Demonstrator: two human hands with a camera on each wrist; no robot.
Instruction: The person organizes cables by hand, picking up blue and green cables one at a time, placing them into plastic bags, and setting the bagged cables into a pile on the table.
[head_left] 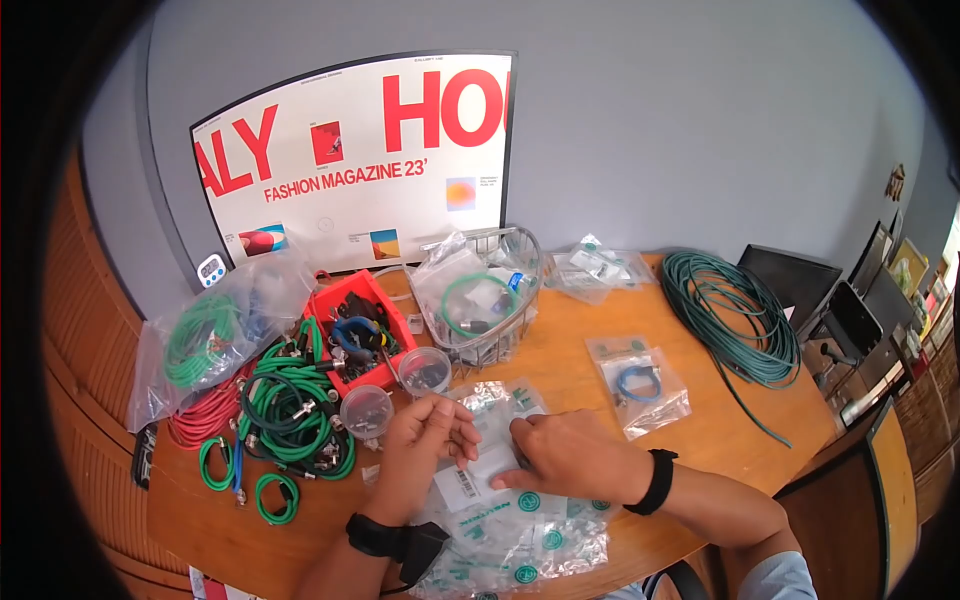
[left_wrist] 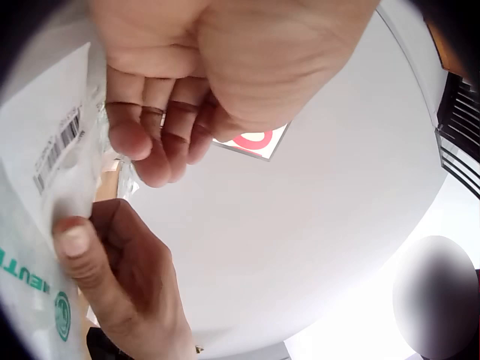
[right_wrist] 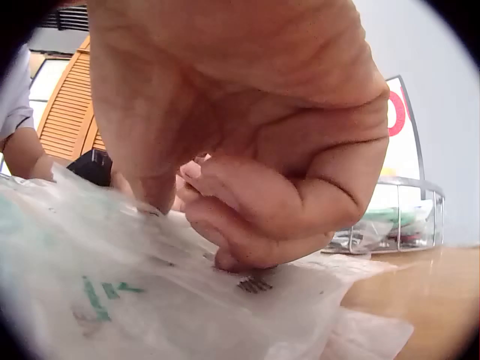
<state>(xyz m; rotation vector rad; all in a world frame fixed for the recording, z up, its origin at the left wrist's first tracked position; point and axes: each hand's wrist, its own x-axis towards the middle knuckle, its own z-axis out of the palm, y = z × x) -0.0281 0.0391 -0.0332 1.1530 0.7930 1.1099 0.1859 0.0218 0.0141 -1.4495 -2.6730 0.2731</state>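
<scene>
Grey wall (head_left: 640, 130) behind, orange-brown wooden tabletop (head_left: 560, 340) below; slatted brown doors (head_left: 95, 430) at far left. Small white digital timer (head_left: 212, 268), digits too small to read. Next, a clear bag of green cable (head_left: 205, 335), then red cable (head_left: 205, 415) and a pile of green cables with metal connectors (head_left: 290, 410). Behind stands a monitor (head_left: 350, 160): big red letters "ALY" and "HO", cut off at the edges; below, "FASHION MAGAZINE 23'".

Red bin (head_left: 365, 325) holds blue-handled pliers (head_left: 352, 335) among small parts. Two round clear containers (head_left: 424, 370) (head_left: 367, 411) at its near side. Wire basket (head_left: 500, 340) holds plastic packets and a green cable loop.

Left hand (head_left: 425, 435) above the left part of the clear plastic bag, palm turned inward, fingers loosely bent, no object visible in them. Plastic bag (head_left: 550, 545) lies at the near middle of the table, printed in green "NEUTRIK" with round logos; white barcode label (head_left: 462, 487), small print illegible. Right hand (head_left: 575, 455) grips the bag beside the label, thumb on its face, fingers curled. Hands apart.

Farther right: packet with blue cable (head_left: 638, 383), label unreadable; dark green cable coil (head_left: 730, 315) near the table's right edge.
</scene>
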